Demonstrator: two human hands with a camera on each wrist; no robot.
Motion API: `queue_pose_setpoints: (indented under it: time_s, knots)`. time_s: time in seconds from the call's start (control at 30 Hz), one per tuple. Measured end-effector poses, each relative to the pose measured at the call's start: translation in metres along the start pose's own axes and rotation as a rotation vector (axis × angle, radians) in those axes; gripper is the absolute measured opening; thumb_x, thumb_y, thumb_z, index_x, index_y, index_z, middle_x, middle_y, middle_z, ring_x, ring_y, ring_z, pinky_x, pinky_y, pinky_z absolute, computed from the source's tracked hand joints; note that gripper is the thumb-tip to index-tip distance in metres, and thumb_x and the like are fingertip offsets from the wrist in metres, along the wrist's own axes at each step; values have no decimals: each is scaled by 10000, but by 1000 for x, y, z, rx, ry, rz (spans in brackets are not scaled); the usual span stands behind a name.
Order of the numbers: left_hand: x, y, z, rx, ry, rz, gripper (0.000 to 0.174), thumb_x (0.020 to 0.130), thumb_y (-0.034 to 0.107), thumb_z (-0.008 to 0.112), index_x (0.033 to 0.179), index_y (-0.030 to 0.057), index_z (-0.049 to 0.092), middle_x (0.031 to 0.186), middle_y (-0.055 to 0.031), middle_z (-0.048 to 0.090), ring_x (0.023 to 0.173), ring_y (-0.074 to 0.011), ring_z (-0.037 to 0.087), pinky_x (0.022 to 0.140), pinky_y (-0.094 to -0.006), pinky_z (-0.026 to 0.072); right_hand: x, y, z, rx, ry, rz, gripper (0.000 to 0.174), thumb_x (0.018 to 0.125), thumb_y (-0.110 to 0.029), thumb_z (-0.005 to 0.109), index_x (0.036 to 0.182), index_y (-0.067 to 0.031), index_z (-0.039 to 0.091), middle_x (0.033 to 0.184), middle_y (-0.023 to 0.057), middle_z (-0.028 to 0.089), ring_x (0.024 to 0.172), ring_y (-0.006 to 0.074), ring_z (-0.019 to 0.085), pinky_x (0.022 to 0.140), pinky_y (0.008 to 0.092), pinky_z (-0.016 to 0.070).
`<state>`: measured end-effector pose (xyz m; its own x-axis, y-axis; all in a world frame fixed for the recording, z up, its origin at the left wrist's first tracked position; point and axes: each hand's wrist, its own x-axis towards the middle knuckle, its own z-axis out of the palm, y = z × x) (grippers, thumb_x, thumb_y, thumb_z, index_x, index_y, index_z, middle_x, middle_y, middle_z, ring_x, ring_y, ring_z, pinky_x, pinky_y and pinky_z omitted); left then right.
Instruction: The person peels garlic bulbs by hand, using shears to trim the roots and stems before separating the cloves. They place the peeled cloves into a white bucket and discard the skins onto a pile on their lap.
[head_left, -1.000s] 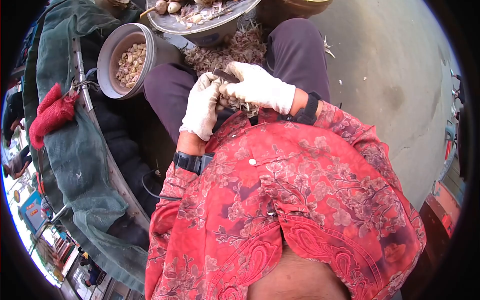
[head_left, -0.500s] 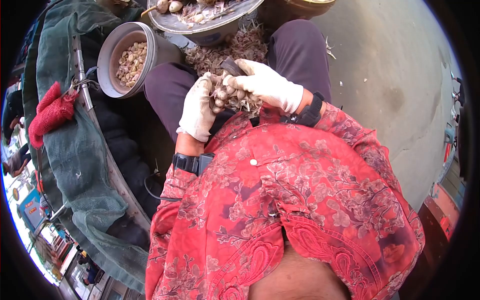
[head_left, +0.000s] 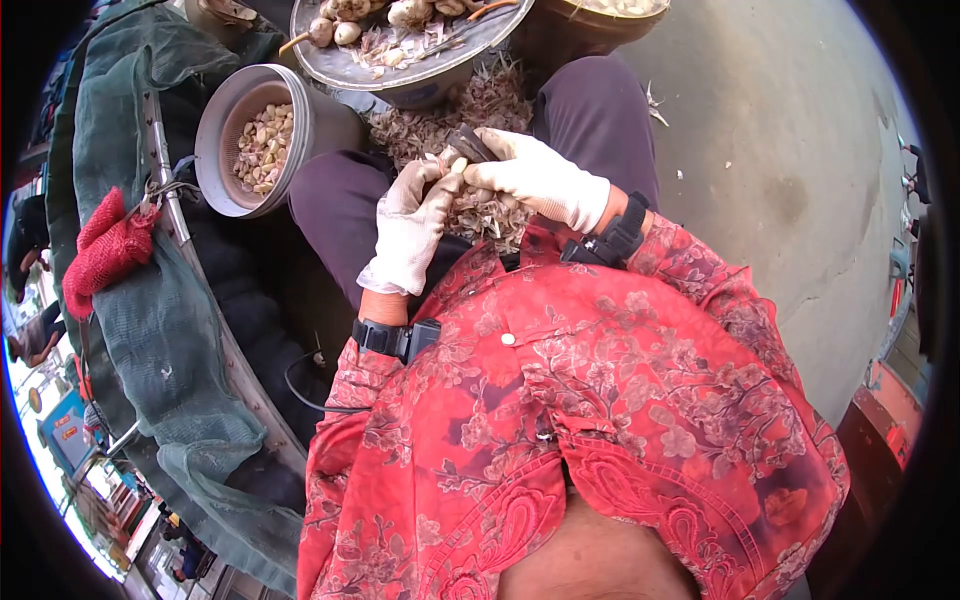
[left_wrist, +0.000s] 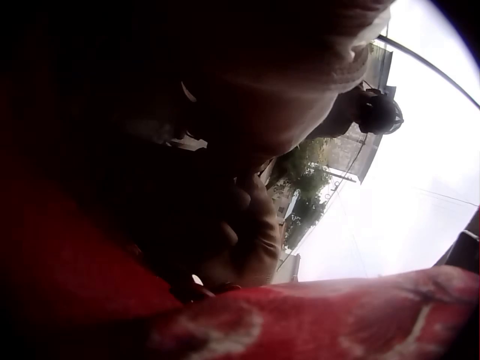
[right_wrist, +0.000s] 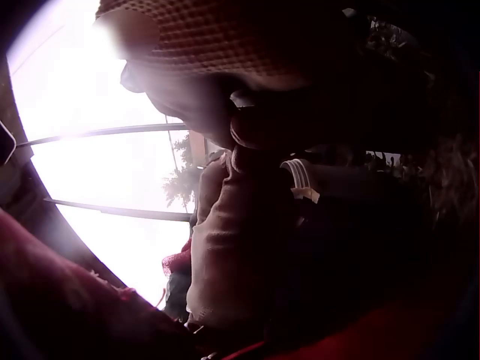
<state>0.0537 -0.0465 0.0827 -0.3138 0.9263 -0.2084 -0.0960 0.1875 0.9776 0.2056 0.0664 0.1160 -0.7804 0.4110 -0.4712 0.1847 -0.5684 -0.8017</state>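
Observation:
Both hands wear white gloves and meet above the lap in the head view. The left hand [head_left: 405, 228] pinches garlic [head_left: 443, 160] between thumb and fingers. A dark, short-bladed tool or handle [head_left: 472, 144] is gripped by the right hand [head_left: 545, 180], whose fingertips touch a pale clove [head_left: 459, 165] beside the left fingertips. Below the hands, garlic skins and pieces [head_left: 490, 215] lie on the lap. The wrist views are very dark: the left hand [left_wrist: 285, 97] and the right hand [right_wrist: 202, 75] show only as shaded shapes, and what they hold is hidden there.
A bucket [head_left: 210, 150] of peeled cloves [head_left: 265, 145] stands left of the knees. Ahead, a round tray [head_left: 420, 72] bears garlic bulbs and skins. Husks [head_left: 480, 110] are heaped between the knees. Green netting [head_left: 165, 330] and a red mesh bag [head_left: 108, 250] hang at the left.
The hands came apart slightly, showing the garlic in the left hand, then closed together again around a pale clove. The view tilted a little, so the tray and bucket appear lower.

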Motion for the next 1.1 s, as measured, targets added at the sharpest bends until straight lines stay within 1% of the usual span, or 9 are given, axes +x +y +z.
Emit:
queue_pose_setpoints:
  time_s: [0.1, 0.17, 0.3, 0.37, 0.4, 0.47, 0.57, 0.77, 1.1]
  knots:
    - [6, -13, -5, 211, 38, 152, 97, 872, 12, 664, 940, 9, 595, 890, -53, 626, 834, -180, 615, 751, -287, 496, 5, 0, -7, 21, -11, 14, 215, 890, -100, 587, 1103, -75, 579, 829, -34, 575, 666, 15, 506, 501, 163, 374]
    - [12, -14, -8, 427, 49, 320, 147, 819, -21, 672, 938, 20, 596, 867, -138, 619, 801, -305, 617, 720, -356, 496, 9, 0, -13, 86, -111, 17, 252, 925, -153, 608, 1165, -81, 581, 998, -48, 621, 735, 4, 533, 529, 143, 387]
    - [21, -10, -7, 499, 35, 504, 142, 810, -24, 670, 923, 20, 597, 854, -147, 610, 784, -328, 603, 704, -377, 491, 18, -1, -17, 120, -88, 29, 225, 934, -160, 607, 1143, -81, 583, 981, -34, 633, 721, 5, 531, 521, 140, 380]
    - [26, -11, -4, 435, 52, 430, 119, 842, -13, 657, 943, 18, 600, 833, -109, 607, 775, -248, 613, 697, -333, 490, 22, -6, -20, 100, -79, 39, 205, 934, -183, 618, 1111, -82, 587, 934, -27, 635, 684, -2, 511, 502, 137, 368]
    - [24, -2, -1, 263, 26, 225, 67, 899, 13, 630, 961, 20, 606, 854, -42, 611, 775, -136, 591, 693, -272, 483, 23, -11, -21, 82, -86, 18, 208, 931, -198, 631, 1092, -75, 586, 851, -28, 626, 606, -6, 479, 479, 139, 357]
    - [28, 2, 3, -48, 51, 19, 44, 945, 41, 598, 983, 23, 610, 910, 7, 605, 791, -59, 553, 694, -213, 465, 24, -20, -24, 18, 1, 56, 208, 930, -199, 631, 1095, -81, 589, 760, -37, 607, 511, -11, 434, 450, 144, 335]
    - [40, 17, 5, -118, 105, -214, 57, 962, 90, 591, 998, 48, 602, 885, -10, 626, 720, -55, 556, 655, -204, 472, 32, -26, -35, 161, 49, 82, 190, 933, -168, 624, 1086, -66, 581, 801, -15, 648, 520, 3, 495, 433, 135, 372]
    - [66, 17, 3, -64, 76, -332, 148, 976, 210, 585, 1016, 71, 617, 753, 11, 633, 608, -35, 532, 549, -164, 378, 40, -59, -76, 143, 207, 142, 190, 923, -263, 641, 969, -86, 593, 827, 17, 683, 553, 10, 526, 409, 157, 345]
    - [92, -11, 6, 23, -27, -306, 203, 985, 54, 481, 1151, 29, 595, 877, -14, 635, 640, -17, 452, 592, -164, 383, 63, -132, -159, 245, 325, 150, 177, 941, -197, 594, 1001, -32, 619, 860, 59, 654, 606, 65, 490, 421, 178, 351]
